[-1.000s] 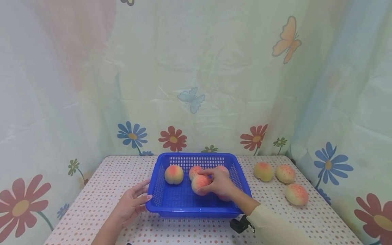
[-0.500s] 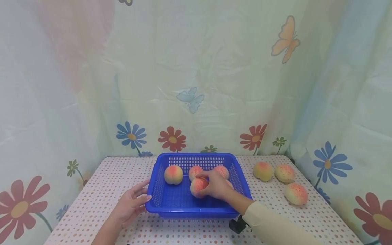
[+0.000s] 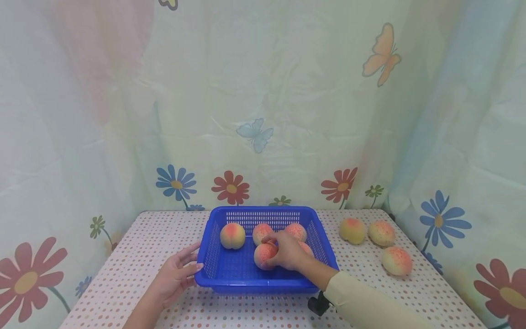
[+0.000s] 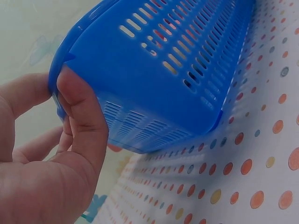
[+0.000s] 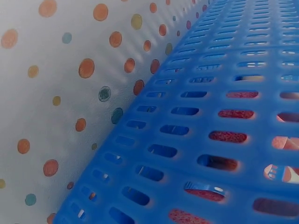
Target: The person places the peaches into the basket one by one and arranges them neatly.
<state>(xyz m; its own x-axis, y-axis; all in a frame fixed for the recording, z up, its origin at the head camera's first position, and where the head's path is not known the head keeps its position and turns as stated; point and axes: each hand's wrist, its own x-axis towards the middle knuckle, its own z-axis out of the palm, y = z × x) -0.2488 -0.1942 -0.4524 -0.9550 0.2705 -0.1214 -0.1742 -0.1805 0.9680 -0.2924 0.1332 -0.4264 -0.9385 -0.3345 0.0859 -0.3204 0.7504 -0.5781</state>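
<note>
Evidently, the pale fabric curtain printed with flowers and butterflies (image 3: 296, 105) is hanging beyond both hands, and the white tabletop with coloured dots (image 3: 164, 228) is stretching beneath them. The blue rectangular plastic basket with slotted walls (image 3: 263, 283) is resting between the hands: the left hand (image 3: 174, 276) is pinching its rim near the closest corner, while the right hand (image 3: 289, 251) is reaching inside and gripping a round, red-and-cream speckled peach (image 3: 261, 257). An uneven pull by the left hand could be tipping the basket and setting its fruit rolling; a loose right-hand grip could be letting the peach slip, or its knuckles could be nudging the neighbours. That held peach is sitting at the right hand's fingertips, on the side facing the left hand; whether it is touching the basket floor, I cannot tell. Two speckled peaches (image 3: 262, 233) (image 3: 296, 230) are lying just beyond the right hand, another (image 3: 306, 248) is partly hiding behind it, and a smooth yellow-and-red peach (image 3: 232, 236) is lying nearer the left hand.
</note>
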